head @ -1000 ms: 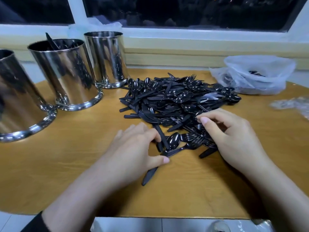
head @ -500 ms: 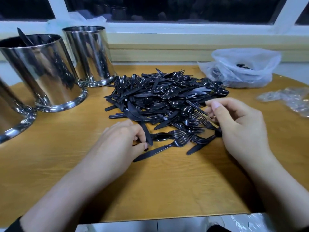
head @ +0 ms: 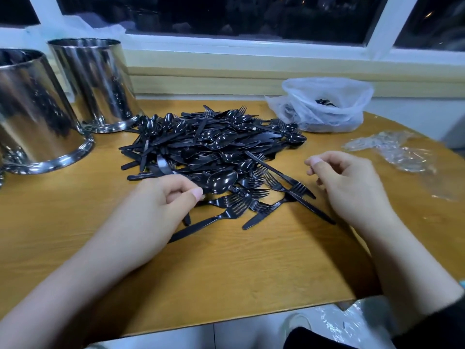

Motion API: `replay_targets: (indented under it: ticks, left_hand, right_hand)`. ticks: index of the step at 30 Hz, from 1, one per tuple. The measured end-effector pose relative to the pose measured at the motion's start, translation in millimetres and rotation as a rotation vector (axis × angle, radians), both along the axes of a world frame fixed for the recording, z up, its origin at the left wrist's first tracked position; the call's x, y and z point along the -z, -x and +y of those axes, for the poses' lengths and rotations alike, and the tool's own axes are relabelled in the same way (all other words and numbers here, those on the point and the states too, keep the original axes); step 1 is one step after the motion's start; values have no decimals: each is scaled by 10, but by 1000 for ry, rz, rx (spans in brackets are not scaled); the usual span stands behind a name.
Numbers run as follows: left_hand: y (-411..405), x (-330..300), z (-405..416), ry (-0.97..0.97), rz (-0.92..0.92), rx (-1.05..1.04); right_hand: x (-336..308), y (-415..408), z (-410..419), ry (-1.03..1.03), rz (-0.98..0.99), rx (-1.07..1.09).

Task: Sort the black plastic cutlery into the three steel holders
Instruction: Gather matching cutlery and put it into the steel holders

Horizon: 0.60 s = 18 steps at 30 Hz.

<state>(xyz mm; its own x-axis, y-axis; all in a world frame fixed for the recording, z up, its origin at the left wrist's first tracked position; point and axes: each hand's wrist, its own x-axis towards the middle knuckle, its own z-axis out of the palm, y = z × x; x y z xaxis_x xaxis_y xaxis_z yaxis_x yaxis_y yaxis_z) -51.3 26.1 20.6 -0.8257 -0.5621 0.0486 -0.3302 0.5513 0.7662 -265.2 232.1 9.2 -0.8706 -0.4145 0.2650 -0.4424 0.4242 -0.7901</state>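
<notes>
On wooden table [head: 226, 268], left hand [head: 156, 207] pinches glossy black spoon [head: 221, 181]; right hand [head: 352, 187] curled, empty

The cutlery pile [head: 214, 152] is glossy black throughout: spoons, forks and knives alike. Left of the pile, the two steel holders [head: 35, 109] [head: 93, 79] are mirror silver with dark streaked reflections. Beneath the pile, the table [head: 226, 268] is honey-yellow wood with fine grain lines. Right of the pile, the plastic bag [head: 324, 104] is translucent white.
</notes>
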Motion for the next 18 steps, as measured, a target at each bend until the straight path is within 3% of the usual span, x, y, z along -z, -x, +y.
replay_targets:
  ticks: [4, 8, 12, 15, 18]
  left_hand:
    - [24, 10, 9, -162, 69, -25]
    - [58, 61, -70, -526, 152, -134]
    - [99, 95, -246, -699, 141, -178]
    - [17, 71, -252, -751, 279, -149]
    - [-86, 51, -209, -682, 335, -164]
  right_hand:
    - [-7, -41, -42, -140, -2, -61]
    - [-5, -80, -118, -124, 45, -90]
    - [50, -155, -252, -136, 43, -176]
    - [89, -223, -360, -134, 33, -246]
    - [101, -300, -482, -164, 106, -301]
